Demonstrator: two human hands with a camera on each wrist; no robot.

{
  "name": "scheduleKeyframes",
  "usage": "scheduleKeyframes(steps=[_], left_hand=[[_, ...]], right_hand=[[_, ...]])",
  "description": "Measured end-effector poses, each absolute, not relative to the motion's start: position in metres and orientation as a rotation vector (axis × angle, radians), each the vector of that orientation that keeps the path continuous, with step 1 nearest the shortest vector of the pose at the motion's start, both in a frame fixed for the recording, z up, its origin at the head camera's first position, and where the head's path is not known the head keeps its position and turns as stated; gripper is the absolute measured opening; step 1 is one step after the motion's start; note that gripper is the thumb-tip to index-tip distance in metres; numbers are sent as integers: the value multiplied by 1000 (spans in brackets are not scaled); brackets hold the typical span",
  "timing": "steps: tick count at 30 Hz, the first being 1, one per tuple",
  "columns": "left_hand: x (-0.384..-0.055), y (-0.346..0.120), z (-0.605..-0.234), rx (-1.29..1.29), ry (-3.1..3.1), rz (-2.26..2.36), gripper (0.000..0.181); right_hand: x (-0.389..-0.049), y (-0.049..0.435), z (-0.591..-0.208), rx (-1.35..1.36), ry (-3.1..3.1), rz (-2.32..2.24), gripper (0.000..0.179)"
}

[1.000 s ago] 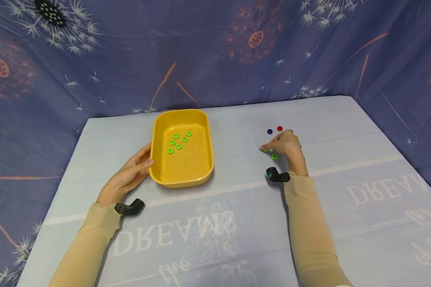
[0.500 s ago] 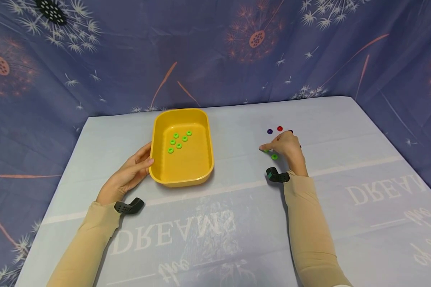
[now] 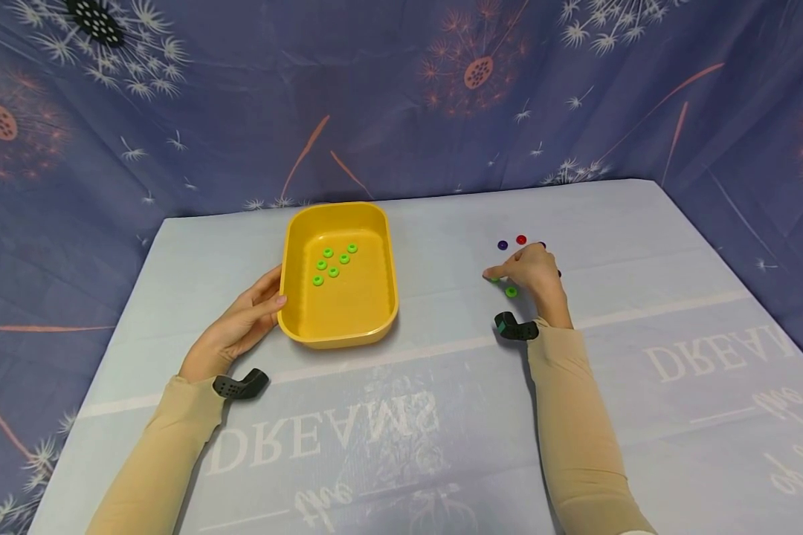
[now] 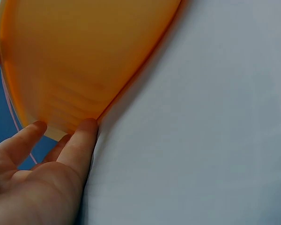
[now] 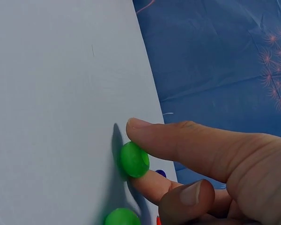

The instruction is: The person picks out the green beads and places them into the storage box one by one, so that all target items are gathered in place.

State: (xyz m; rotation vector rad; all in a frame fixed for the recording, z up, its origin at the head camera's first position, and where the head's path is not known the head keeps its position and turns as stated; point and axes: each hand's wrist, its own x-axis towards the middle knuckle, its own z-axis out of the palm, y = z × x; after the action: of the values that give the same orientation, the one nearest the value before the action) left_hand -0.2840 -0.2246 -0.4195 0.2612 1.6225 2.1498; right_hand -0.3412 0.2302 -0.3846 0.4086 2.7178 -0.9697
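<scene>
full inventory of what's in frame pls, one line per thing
tray: 1, yellow, on the table left of centre.
green rings in tray: 6, green, in its far half.
loose green rings: 2, green, on the table by the right hand; one pinched, one beside it.
purple ring: 1, beyond the right hand.
red ring: 1, next to the purple one.
tablecloth: 1, pale blue, mirrored lettering.
backdrop: 1, blue, dandelion print.
left hand: rests on the tray's left wall.
right hand: pinches a green ring.
</scene>
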Motion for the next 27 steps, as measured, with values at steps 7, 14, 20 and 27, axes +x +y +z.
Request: scheduleKeyframes(steps=[7, 14, 20, 27], left_hand=[[-284, -225, -420, 253, 1616, 2153, 77], [-284, -226, -420, 264, 1628, 2155, 77], [-283, -230, -419, 266, 1640, 2164, 77], [-284, -228, -418, 238, 1662, 2129, 76]], right_hand=[[-339, 227, -383, 379, 2727, -1012, 40], [-341, 221, -379, 333, 2755, -998, 46], [-340, 211, -370, 314, 2737, -1085, 38], [-335, 201, -362, 294, 2704, -1183, 35]])
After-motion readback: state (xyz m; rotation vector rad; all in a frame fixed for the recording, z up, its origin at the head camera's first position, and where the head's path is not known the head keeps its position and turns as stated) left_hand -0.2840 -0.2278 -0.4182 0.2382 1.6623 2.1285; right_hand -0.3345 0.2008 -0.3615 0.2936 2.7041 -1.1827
